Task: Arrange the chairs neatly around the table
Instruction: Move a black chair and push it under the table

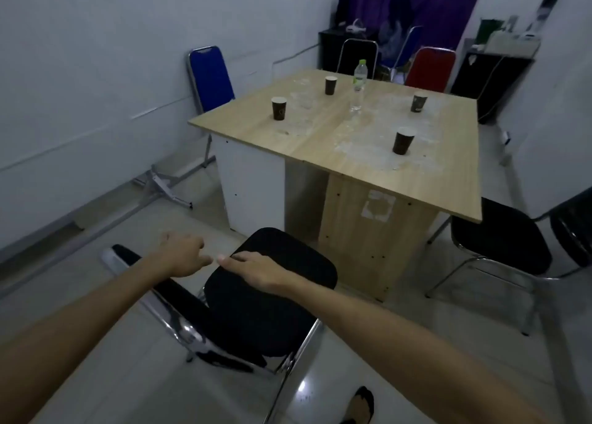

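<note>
A black padded chair [272, 298] with a chrome frame stands just in front of me, turned sideways to the wooden table [323, 148], its backrest toward the left. My right hand [256, 268] lies flat on the near-left part of its seat, fingers spread. My left hand [184, 253] hovers just left of the seat above the backrest, fingers loosely curled and holding nothing. A second black chair [499, 234] stands at the table's near right corner. A blue chair [211, 77] is at the left side. A red chair [431, 69] and a black-backed chair [357, 55] stand at the far side.
On the table stand several dark paper cups [403, 141] and a clear water bottle [358, 87]. A folded metal frame [163, 183] lies on the floor by the left wall. Dark cabinets [490, 77] line the far wall. My foot [362, 404] is on the tiled floor.
</note>
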